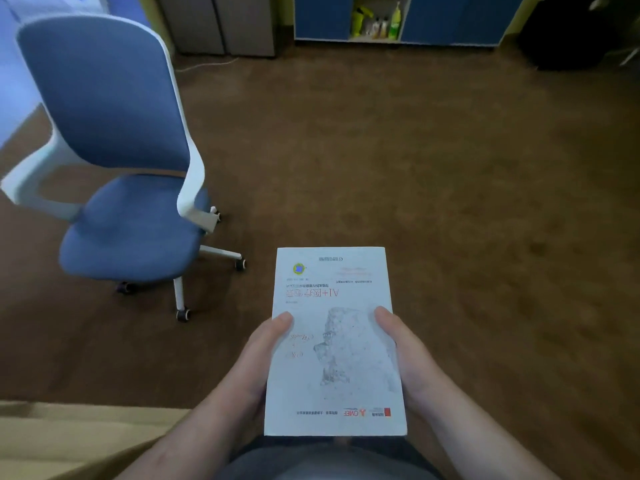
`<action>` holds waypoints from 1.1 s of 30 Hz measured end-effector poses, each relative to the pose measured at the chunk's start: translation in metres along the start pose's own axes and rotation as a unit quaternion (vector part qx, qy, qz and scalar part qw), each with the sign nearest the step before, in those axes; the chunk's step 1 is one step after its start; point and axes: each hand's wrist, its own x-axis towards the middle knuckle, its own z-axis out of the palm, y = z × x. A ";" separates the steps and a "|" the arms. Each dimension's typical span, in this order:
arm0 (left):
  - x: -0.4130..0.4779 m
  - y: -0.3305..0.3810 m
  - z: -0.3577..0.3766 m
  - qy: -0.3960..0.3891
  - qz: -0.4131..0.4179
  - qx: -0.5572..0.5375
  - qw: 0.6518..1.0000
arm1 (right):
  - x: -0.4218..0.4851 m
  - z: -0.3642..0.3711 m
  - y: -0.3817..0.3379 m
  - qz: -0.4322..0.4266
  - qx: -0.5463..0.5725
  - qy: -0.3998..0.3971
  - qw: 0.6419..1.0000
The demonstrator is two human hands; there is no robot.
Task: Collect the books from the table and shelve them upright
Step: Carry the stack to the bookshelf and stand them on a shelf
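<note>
A white paperback book (334, 344) lies flat between both hands in front of my body, its cover facing up and its print upside down to me. My left hand (258, 358) grips its left edge with the thumb on the cover. On the opposite edge my right hand (407, 355) holds the book the same way. A blue and white cabinet (443, 22) with an open compartment stands against the far wall. Whether more books lie under the white one, I cannot tell.
A blue office chair (124, 168) with a white frame and castors stands at the left on the brown floor (415, 168). A light wooden table edge (69, 434) shows at the bottom left. Bottles (377, 22) fill the cabinet's open compartment. A dark bag (581, 32) sits far right.
</note>
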 end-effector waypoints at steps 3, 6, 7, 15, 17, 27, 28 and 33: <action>0.023 0.030 0.005 0.021 0.009 -0.026 0.999 | 0.035 0.012 -0.035 0.021 -0.028 -0.001 0.999; 0.044 0.056 0.011 0.031 0.022 -0.075 0.997 | 0.073 0.021 -0.073 0.047 -0.057 -0.039 0.997; 0.052 0.063 0.012 0.042 0.028 -0.090 0.995 | 0.087 0.023 -0.085 0.053 -0.071 -0.046 0.995; 0.106 0.117 0.027 0.134 0.104 -0.172 0.970 | 0.196 0.054 -0.174 0.115 -0.172 -0.146 0.967; 0.113 0.127 0.029 0.152 0.135 -0.194 0.960 | 0.219 0.067 -0.188 0.134 -0.200 -0.178 0.954; 0.089 0.144 -0.013 0.237 0.236 -0.333 0.882 | 0.296 0.180 -0.173 0.217 -0.338 -0.314 0.860; 0.083 0.145 -0.024 0.245 0.243 -0.343 0.874 | 0.302 0.195 -0.166 0.232 -0.345 -0.331 0.847; 0.058 0.156 -0.093 0.313 0.287 -0.381 0.821 | 0.334 0.281 -0.112 0.267 -0.398 -0.403 0.780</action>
